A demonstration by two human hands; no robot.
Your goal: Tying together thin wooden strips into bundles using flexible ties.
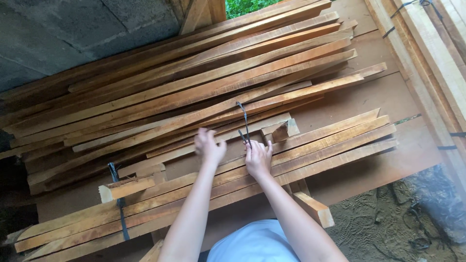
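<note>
Grey concrete block wall (58, 34) at upper left; green foliage (245, 6) through a gap at top (daylight beyond); sandy dirt floor (374, 228) with footprints at lower right; brown board platform (359, 102)

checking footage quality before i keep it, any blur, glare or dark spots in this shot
Head view: the left hand is motion-blurred, while the right hand, pinching the dark strap, is sharper; light is soft and even with no glare on the wooden slats; the lower left corner falls into deep shadow.

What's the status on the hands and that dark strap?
Right hand pinching thin dark plastic strap. Left hand open, hovering over bundled long wooden slats. Short wood offcut lies alongside.
</note>
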